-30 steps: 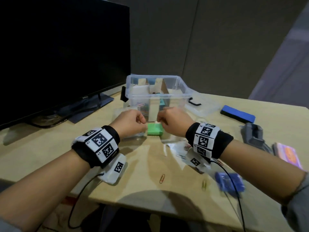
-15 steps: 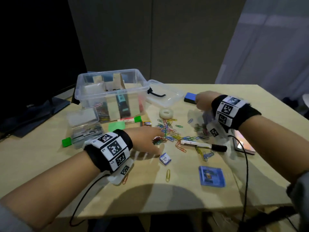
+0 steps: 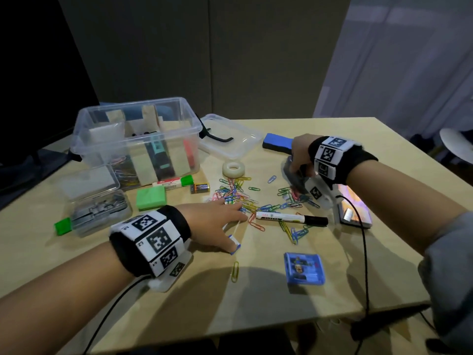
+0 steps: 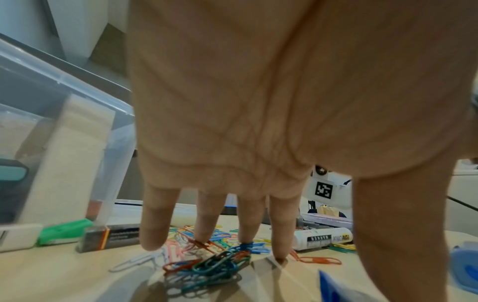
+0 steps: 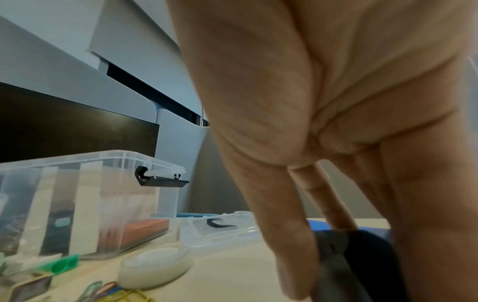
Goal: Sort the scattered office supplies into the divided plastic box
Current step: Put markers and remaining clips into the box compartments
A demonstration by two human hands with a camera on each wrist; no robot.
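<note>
Head view: left hand point(image 3: 217, 221) flat, fingers point(image 4: 204, 224) straight, tips touching paper clips point(image 3: 238, 194) on table point(image 3: 256, 290); divided box point(image 3: 135, 142) beyond-left. Right hand point(image 3: 299, 155) grips grey stapler point(image 3: 294, 178).

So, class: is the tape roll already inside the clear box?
No, the tape roll lies on the table, right of the box.

A pale wooden desk point(image 3: 256, 290) carries a clear divided box point(image 3: 138, 139), scattered paper clips point(image 3: 235, 193), a marker point(image 3: 289, 217) and a tape roll point(image 3: 233, 169).
</note>
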